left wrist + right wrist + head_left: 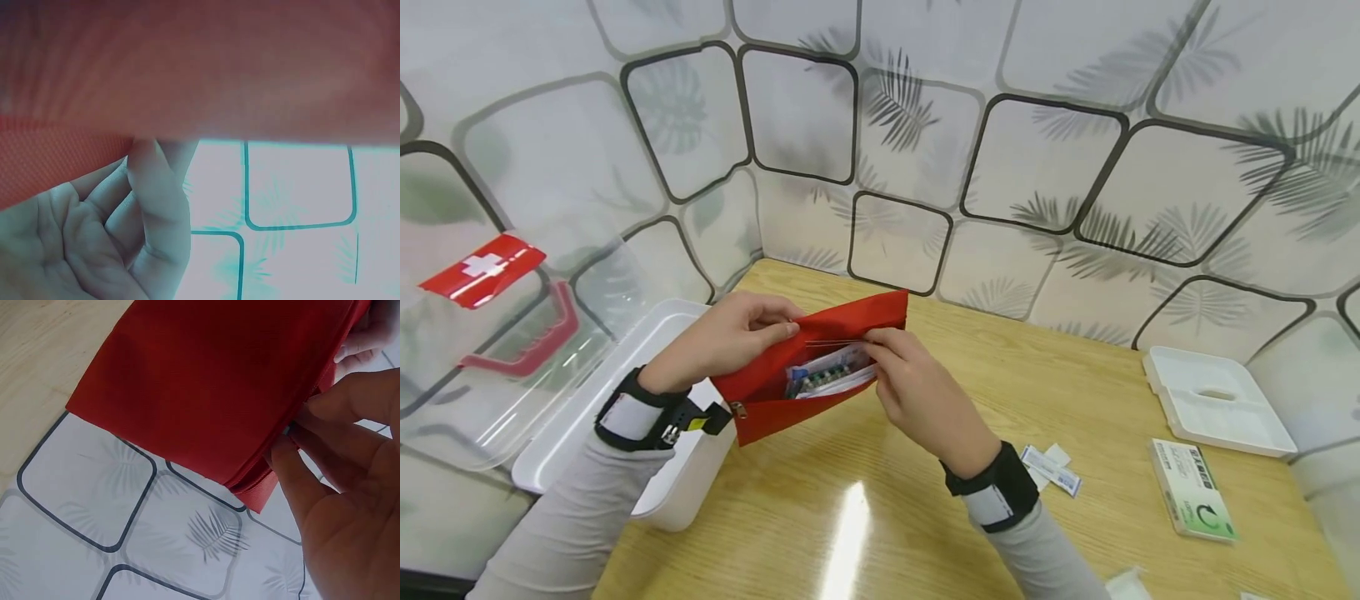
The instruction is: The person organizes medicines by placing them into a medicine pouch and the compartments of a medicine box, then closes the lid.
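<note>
A red zip pouch (pixel 820 333) is held up over the table with its mouth open, a zipper pull at its near left corner. My left hand (pixel 730 333) grips the pouch's far edge; in the left wrist view, red fabric (pixel 56 156) meets its fingertips. Clear packets and small greenish items (pixel 827 375) lie inside. At the right end of the mouth, my right hand (pixel 917 387) pinches a thin silvery double-lined thing (pixel 833 342), its kind unclear. In the right wrist view those fingertips are at the pouch's opening and partly hidden by it.
At left stands a white box (pixel 681 492) with a clear lid (pixel 587 333) raised, bearing a pink handle and a red cross label. To the right are small white-blue packets (pixel 1052 471), a green-white carton (pixel 1193 490) and a white tray (pixel 1217 396). A patterned wall closes off the back.
</note>
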The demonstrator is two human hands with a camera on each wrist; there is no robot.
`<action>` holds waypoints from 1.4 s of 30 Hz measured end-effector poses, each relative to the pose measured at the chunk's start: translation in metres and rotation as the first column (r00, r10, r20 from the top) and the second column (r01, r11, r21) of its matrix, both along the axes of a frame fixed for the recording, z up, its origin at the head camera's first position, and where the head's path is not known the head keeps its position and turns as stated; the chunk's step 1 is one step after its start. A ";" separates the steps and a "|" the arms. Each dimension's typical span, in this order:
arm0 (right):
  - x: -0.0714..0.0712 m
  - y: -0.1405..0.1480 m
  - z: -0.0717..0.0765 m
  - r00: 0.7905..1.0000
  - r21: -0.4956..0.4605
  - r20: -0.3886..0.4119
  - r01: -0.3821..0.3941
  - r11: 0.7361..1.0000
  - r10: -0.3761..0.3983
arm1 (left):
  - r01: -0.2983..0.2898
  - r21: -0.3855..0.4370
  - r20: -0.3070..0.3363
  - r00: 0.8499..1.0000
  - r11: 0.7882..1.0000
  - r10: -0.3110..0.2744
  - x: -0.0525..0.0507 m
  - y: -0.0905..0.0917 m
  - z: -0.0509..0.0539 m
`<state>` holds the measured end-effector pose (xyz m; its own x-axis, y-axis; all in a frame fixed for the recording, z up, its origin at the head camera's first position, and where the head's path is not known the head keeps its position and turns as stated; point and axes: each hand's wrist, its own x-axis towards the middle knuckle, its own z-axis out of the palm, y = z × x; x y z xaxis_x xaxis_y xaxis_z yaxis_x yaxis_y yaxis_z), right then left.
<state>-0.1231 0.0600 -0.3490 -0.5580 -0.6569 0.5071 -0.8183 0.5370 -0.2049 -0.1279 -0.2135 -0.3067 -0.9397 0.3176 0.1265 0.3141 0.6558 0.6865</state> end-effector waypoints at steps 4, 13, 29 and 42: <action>-0.003 0.001 -0.001 1.000 0.012 -0.001 0.016 1.000 -0.016 | 0.000 0.005 0.016 1.000 1.000 0.000 -0.001 -0.002 -0.001; -0.003 0.004 -0.002 0.999 0.099 0.015 0.045 0.994 -0.047 | 0.004 0.026 0.046 0.999 1.000 -0.005 0.000 -0.004 -0.004; 0.000 0.001 -0.007 0.998 0.112 0.014 0.059 0.992 -0.061 | 0.024 0.046 0.063 0.998 0.999 -0.027 0.002 -0.003 -0.005; 0.027 -0.016 -0.014 1.000 -0.189 0.006 -0.022 0.982 0.023 | -0.046 0.018 -0.016 0.999 0.999 0.046 0.003 0.019 -0.013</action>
<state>-0.0965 0.0440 -0.3630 -0.5486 -0.5620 0.6190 -0.8278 0.4692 -0.3076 -0.1252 -0.1941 -0.3198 -0.9510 0.2715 0.1477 0.2953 0.6576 0.6931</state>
